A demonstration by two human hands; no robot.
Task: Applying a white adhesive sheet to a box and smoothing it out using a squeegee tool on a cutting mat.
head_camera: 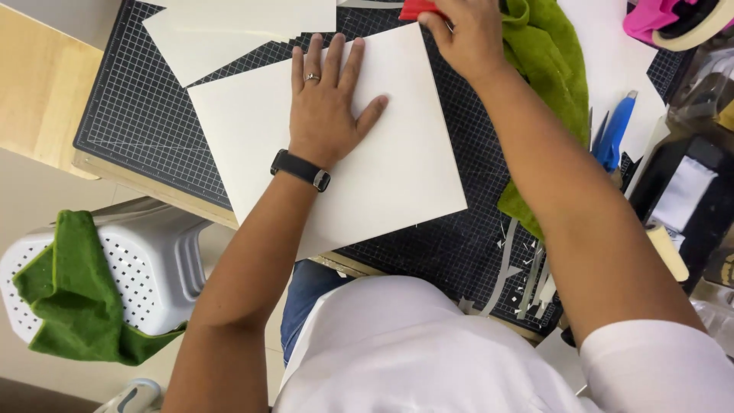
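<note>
Black gridded cutting mat [138,115] fills the upper half of the frame. On it, centre, a large white sheet [382,176], its lower corner overhanging the table edge. Left hand [325,103] lies flat on it, fingers spread, pinning it. Right hand [466,34], top centre, fingers curled around a red tool [417,9] at the sheet's top edge. Likely a cut or score starting; needs steady downward hold.

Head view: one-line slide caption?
Left hand presses flat on white sheet over cutting mat; right hand grips red tool.
</note>
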